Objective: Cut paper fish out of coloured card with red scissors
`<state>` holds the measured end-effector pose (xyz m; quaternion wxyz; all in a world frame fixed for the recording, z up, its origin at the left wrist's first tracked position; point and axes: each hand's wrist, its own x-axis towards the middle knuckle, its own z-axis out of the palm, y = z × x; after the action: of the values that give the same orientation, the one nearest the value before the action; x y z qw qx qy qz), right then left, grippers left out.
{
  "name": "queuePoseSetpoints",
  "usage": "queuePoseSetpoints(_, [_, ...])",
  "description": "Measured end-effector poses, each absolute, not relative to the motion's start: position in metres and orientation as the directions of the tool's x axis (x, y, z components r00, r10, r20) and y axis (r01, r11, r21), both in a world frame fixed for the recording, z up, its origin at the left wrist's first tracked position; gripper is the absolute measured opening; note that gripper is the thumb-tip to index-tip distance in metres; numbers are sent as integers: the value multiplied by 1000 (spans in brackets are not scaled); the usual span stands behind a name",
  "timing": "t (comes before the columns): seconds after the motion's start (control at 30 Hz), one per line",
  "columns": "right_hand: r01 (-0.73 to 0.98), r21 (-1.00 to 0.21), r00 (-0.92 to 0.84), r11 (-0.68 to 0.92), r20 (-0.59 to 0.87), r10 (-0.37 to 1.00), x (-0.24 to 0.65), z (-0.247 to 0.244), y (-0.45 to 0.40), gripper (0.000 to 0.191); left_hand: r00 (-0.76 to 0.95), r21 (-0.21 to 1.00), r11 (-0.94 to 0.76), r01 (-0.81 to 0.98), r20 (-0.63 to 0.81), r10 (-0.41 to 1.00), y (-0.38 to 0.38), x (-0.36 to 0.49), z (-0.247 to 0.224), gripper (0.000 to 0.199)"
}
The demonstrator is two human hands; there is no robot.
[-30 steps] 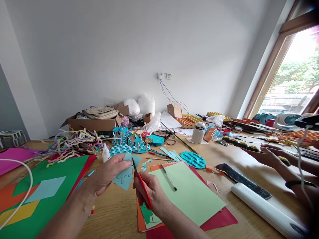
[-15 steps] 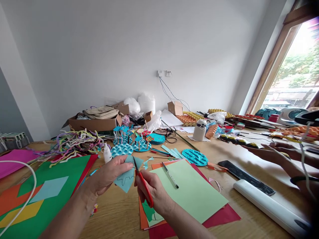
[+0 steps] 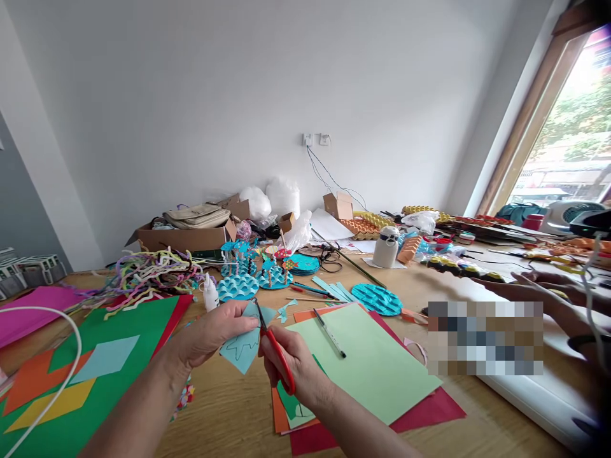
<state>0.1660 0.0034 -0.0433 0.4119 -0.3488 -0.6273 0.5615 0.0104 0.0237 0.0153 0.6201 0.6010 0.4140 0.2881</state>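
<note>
A small piece of light blue paper (image 3: pixel 242 353) with a jagged drawn outline is pinched between the thumb and fingers of my left hand (image 3: pixel 210 336). My right hand (image 3: pixel 292 366) is closed round the red handles of a pair of scissors (image 3: pixel 280 357). The dark blades point up and away, against the right side of the blue paper. Pale green paper (image 3: pixel 377 369) lies to the right of my right hand, over orange and dark red sheets, with a pen (image 3: pixel 330 333) on top.
Green paper (image 3: pixel 114 394) lies at the left, pipe cleaners (image 3: pixel 153 277) behind it. A glue bottle (image 3: pixel 210 294) and blue corrugated discs (image 3: pixel 377 299) stand or lie beyond my hands. At the right, another person's hands (image 3: pixel 544 296) reach over the table near a white jug (image 3: pixel 385 248).
The view has shifted slightly, so the table's objects appear a little further right. Both my hands keep their grips, and the scissors remain at the paper's edge.
</note>
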Motion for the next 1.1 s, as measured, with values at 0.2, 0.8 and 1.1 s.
queuePoseSetpoints(0.2, [-41, -995, -435, 89, 97, 895, 165, -48, 6, 36, 493, 950, -7, 312, -156, 856, 27, 0, 18, 27])
queuePoseSetpoints(0.8, [-143, -931, -164, 334, 356, 920, 174, -31, 17, 26, 488, 745, -375, 551, 76, 869, 24, -6, 24, 6])
queuePoseSetpoints(1.1, [-156, -953, -168, 258, 283, 944, 171, -11, 31, 22, 441, 838, -319, 442, 107, 891, 29, -1, 22, 20])
